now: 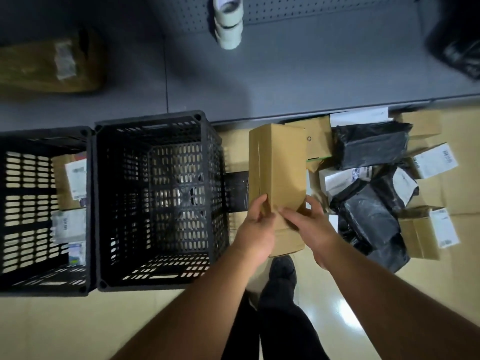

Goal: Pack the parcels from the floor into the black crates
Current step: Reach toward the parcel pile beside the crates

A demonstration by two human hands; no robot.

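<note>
A long brown cardboard box [276,178] is held above the floor, just right of the nearer-centre black crate [158,201], its long axis running away from the person. The left hand [253,229] grips its near left edge with the fingers curled round onto the top face; the right hand [309,224] steadies the near right side, its fingers lying fairly straight across the cardboard, though the thumb's hold appears hidden behind the box.

The step in hand looks like the carry: a parcel is lifted from the heap and is on its way to a crate. That crate is empty, its slotted bottom showing through. The next move calls for swinging the box left over the rim and lowering it, probably laid flat along one wall so later parcels fit beside it.

Further left, a second black crate [44,211] already holds several labelled parcels. To the right, a heap of black poly bags [371,146] and small labelled cartons [431,162] waits on the floor. Beyond lies a grey shelf [285,81] carrying stacked tape rolls [228,24].
</note>
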